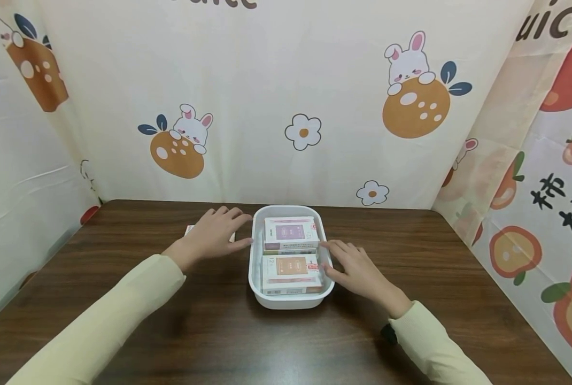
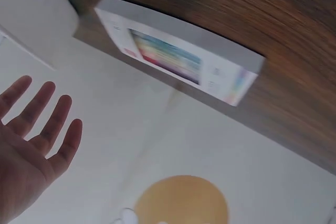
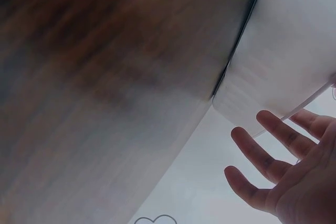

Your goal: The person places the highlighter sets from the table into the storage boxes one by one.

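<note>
A white plastic tub (image 1: 291, 303) stands on the brown table, holding small cartons. At the back of it lies a carton with a purple panel (image 1: 290, 232), and in front a carton with an orange panel (image 1: 292, 266). My left hand (image 1: 215, 233) hovers at the tub's left rim, fingers spread and nothing in its grasp. Partly hidden behind that hand is a white box with a rainbow-coloured picture (image 2: 168, 56), standing on the table. On the other side my right hand (image 1: 355, 267) has its fingertips right at the tub's right rim, fingers loosely extended.
The dark wooden table (image 1: 209, 337) runs back to a white cloth backdrop (image 1: 257, 155) printed with rabbits, fruit and flowers. Similar cloth hangs along the left and right sides.
</note>
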Tool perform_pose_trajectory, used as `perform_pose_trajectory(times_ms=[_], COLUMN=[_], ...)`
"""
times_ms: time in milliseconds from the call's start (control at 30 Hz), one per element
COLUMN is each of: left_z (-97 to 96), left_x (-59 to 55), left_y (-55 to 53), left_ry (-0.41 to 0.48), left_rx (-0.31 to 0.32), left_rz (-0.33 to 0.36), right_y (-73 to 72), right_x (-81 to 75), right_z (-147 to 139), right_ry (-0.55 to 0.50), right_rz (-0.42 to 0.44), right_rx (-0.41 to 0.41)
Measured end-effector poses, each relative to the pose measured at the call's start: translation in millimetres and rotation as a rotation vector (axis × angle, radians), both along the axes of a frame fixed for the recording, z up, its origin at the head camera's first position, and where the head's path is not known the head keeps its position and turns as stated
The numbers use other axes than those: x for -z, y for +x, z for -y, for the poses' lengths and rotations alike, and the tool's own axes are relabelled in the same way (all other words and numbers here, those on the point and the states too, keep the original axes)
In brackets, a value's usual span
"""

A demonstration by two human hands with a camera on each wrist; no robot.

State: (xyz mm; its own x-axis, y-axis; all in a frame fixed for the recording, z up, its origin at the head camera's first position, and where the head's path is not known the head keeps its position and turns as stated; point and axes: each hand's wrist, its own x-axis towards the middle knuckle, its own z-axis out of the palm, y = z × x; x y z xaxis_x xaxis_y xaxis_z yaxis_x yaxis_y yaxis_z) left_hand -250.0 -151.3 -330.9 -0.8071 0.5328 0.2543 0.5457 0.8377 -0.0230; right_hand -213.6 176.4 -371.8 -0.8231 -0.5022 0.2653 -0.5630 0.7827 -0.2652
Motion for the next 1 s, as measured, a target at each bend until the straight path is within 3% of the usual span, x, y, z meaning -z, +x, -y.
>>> perform_pose_trajectory(times_ms=[200,500,1000], left_z=[17.2,38.9,56.7], left_x=[10.5,26.1,42.9], left_y=[-9.6,-16.8,-26.8], left_ry=[-0.003,-0.052,-0.05], left_rx=[-0.085,-0.158,-0.162], left_rz=[0.077,0.137,0.17], right_y=[-0.3,-0.2,0.1], right_x=[-0.2,0.2,-0.1], right_z=[-0.2,0.2,0.1], right_ry=[0.001,0.01,0.005], right_rz=[-0.007,-0.011,-0.046], right_rx=[-0.006,-0.001,-0.011])
